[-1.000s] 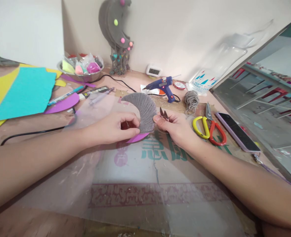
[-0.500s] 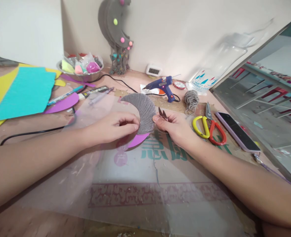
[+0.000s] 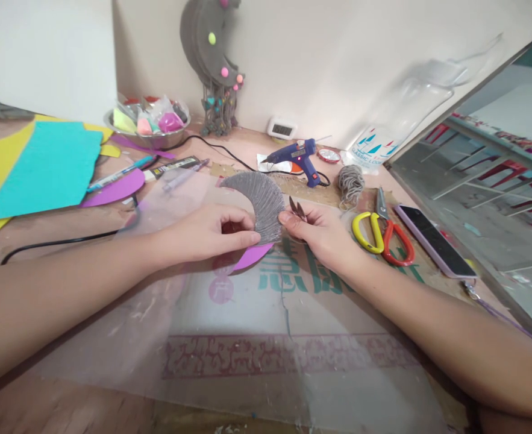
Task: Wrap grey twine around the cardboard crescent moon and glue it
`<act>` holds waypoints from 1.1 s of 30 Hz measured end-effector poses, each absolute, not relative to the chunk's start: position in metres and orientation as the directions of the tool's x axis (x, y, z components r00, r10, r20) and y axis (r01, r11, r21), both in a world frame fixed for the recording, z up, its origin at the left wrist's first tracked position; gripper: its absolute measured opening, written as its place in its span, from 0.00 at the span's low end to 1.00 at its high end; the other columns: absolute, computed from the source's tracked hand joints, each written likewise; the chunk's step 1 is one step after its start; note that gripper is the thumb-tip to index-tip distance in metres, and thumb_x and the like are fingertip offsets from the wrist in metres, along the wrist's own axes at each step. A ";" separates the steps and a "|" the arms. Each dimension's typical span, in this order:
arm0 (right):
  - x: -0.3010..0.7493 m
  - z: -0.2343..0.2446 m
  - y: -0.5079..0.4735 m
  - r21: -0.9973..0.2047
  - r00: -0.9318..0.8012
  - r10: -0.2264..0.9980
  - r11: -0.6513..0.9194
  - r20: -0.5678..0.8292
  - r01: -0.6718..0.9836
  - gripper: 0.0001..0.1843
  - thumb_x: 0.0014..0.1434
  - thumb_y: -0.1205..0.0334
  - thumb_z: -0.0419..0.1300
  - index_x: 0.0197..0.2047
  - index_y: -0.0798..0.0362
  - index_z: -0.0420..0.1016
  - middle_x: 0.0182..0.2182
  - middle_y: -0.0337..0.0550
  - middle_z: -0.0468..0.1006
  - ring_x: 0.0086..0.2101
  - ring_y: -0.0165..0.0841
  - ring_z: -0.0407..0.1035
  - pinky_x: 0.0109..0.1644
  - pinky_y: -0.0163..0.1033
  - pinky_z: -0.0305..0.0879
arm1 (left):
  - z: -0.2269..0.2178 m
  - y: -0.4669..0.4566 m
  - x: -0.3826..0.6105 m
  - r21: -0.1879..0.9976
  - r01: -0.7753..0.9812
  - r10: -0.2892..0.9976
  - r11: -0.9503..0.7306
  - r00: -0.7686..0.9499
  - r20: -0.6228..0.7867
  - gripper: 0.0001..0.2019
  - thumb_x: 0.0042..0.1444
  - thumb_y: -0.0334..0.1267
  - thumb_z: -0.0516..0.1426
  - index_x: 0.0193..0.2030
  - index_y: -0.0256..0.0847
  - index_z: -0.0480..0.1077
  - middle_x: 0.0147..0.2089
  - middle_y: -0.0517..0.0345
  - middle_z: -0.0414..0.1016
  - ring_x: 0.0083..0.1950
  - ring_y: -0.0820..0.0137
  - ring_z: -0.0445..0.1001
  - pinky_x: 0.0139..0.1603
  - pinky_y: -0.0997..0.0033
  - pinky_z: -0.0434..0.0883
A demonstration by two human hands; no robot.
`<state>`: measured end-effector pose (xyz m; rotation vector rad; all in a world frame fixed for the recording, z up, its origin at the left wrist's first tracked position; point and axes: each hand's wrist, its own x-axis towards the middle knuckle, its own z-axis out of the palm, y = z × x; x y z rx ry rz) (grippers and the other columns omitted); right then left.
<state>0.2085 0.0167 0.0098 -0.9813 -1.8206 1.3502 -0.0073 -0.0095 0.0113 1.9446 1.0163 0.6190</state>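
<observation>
A crescent moon wrapped in grey yarn [image 3: 266, 202] is between my hands, with a bare purple tip [image 3: 251, 258] at its lower end. My left hand [image 3: 224, 232] is closed on the crescent's inner edge, its thumb by the lower end of the wrapping. At the outer edge, the thumb of my right hand [image 3: 313, 232] presses against the yarn. Tucked in that same hand is a small pair of thread snips [image 3: 297, 208], blades pointing up and apart; their handles are mostly hidden by the fingers.
Scissors [image 3: 381, 235] and a phone [image 3: 437, 241] lie to the right. Behind are a yarn ball [image 3: 350, 184], a blue glue gun [image 3: 295, 158] and a metal bowl [image 3: 148, 140]. Coloured sheets [image 3: 44, 172] lie left. A finished-looking grey moon [image 3: 209, 60] leans on the wall.
My left thumb has shifted slightly right and down along the crescent's lower end, and the gap between thumb and fingers is wider. My right hand has hardly moved.
</observation>
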 end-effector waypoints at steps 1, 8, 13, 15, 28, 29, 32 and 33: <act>0.208 0.010 0.017 -0.964 -0.502 0.862 0.193 0.078 0.181 0.16 0.55 0.49 0.61 0.26 0.53 0.67 0.20 0.32 0.54 0.22 0.24 0.46 0.27 0.33 0.46 | 0.011 -0.009 -0.007 0.844 0.421 0.832 -0.332 0.553 0.052 0.15 0.58 0.43 0.54 0.24 0.38 0.64 0.24 0.64 0.63 0.26 0.78 0.63 0.28 0.78 0.62; 0.207 0.014 0.014 -0.939 -0.492 0.865 0.246 0.101 0.241 0.14 0.56 0.53 0.59 0.26 0.55 0.69 0.20 0.33 0.59 0.23 0.24 0.51 0.28 0.33 0.50 | 0.008 -0.010 -0.006 0.892 0.390 0.866 -0.227 0.500 0.002 0.16 0.59 0.46 0.53 0.24 0.39 0.62 0.19 0.65 0.65 0.21 0.78 0.64 0.22 0.78 0.61; 0.207 0.014 0.013 -0.930 -0.502 0.857 0.269 0.113 0.251 0.10 0.57 0.56 0.58 0.32 0.55 0.74 0.25 0.36 0.69 0.27 0.26 0.60 0.33 0.34 0.58 | 0.007 -0.010 -0.004 0.948 0.302 0.901 -0.097 0.431 -0.045 0.14 0.60 0.44 0.52 0.26 0.40 0.62 0.19 0.66 0.65 0.19 0.78 0.64 0.19 0.79 0.61; 0.207 0.013 0.013 -0.930 -0.509 0.854 0.269 0.109 0.252 0.10 0.56 0.56 0.59 0.36 0.53 0.75 0.29 0.38 0.72 0.29 0.27 0.63 0.34 0.34 0.60 | 0.008 -0.010 -0.004 0.958 0.272 0.917 -0.092 0.398 -0.025 0.14 0.60 0.44 0.52 0.26 0.40 0.62 0.20 0.66 0.65 0.19 0.78 0.65 0.19 0.79 0.62; 0.202 0.013 0.011 -0.881 -0.504 0.861 0.287 0.065 0.376 0.09 0.51 0.56 0.61 0.31 0.55 0.72 0.22 0.34 0.66 0.22 0.23 0.55 0.25 0.31 0.52 | 0.003 -0.009 -0.006 0.962 0.256 0.927 -0.092 0.376 -0.011 0.13 0.60 0.43 0.52 0.27 0.40 0.62 0.21 0.65 0.65 0.19 0.78 0.65 0.19 0.78 0.62; 0.202 0.012 0.011 -0.879 -0.504 0.861 0.290 0.067 0.378 0.09 0.51 0.56 0.61 0.31 0.55 0.72 0.23 0.34 0.67 0.22 0.23 0.55 0.25 0.31 0.52 | 0.003 -0.009 -0.005 0.963 0.256 0.927 -0.089 0.375 -0.014 0.13 0.60 0.43 0.52 0.27 0.40 0.62 0.21 0.65 0.65 0.19 0.78 0.65 0.19 0.78 0.62; 0.202 0.010 0.011 -0.872 -0.506 0.859 0.306 0.079 0.383 0.09 0.52 0.57 0.60 0.32 0.54 0.73 0.23 0.35 0.67 0.22 0.24 0.55 0.26 0.32 0.52 | 0.004 -0.010 -0.005 0.961 0.262 0.926 -0.087 0.376 -0.019 0.13 0.60 0.43 0.52 0.26 0.40 0.62 0.20 0.65 0.65 0.19 0.78 0.65 0.19 0.78 0.62; 0.203 0.009 0.011 -0.870 -0.507 0.858 0.309 0.080 0.385 0.09 0.53 0.57 0.60 0.32 0.54 0.73 0.23 0.35 0.68 0.22 0.24 0.55 0.26 0.32 0.52 | 0.005 -0.010 -0.005 0.958 0.273 0.926 -0.093 0.376 -0.017 0.13 0.60 0.43 0.52 0.26 0.40 0.62 0.19 0.65 0.65 0.19 0.78 0.65 0.19 0.78 0.62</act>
